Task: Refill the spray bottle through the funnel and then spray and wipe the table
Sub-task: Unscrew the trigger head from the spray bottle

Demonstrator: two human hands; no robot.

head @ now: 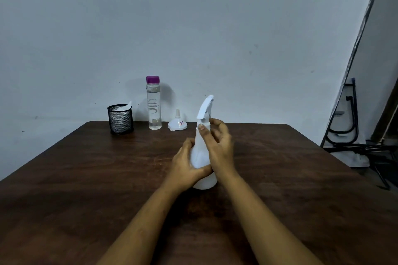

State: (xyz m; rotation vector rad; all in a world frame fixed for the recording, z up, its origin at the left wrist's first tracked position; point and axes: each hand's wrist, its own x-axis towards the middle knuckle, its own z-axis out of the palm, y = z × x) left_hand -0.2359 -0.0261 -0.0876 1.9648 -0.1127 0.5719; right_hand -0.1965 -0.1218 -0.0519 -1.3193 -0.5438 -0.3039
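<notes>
Funnel (177,125), water bottle (154,105), mesh cup (120,119) behind spray bottle (198,154)

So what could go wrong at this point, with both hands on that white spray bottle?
If the left hand slips while the right hand works at the neck, the tall spray bottle could tip. Later, pouring from the water bottle through the small funnel may spill onto the table.

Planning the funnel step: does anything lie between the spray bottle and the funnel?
No object does: only table surface separates the spray bottle from the funnel. The water bottle stands left of the funnel. The trigger head is on, closing the neck.
</notes>
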